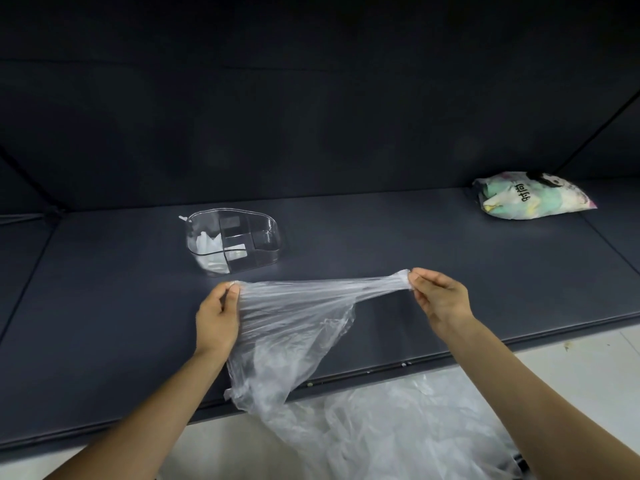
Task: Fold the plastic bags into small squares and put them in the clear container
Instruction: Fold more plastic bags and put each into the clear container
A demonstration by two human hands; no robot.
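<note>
A thin clear plastic bag (294, 323) is stretched in the air above the dark mat between my two hands. My left hand (218, 317) pinches its left top corner. My right hand (440, 299) pinches the bunched right end. The bag's loose lower part hangs down past the mat's front edge. The clear container (263, 237), with inner dividers, stands on the mat behind my left hand; some whitish folded plastic (211, 249) lies in its left compartment.
A dark padded mat (381, 244) covers the work surface, with dark panels behind. A printed, stuffed plastic bag (530, 195) lies at the far right. More crumpled clear plastic (398, 434) lies below the mat's front edge on the pale floor.
</note>
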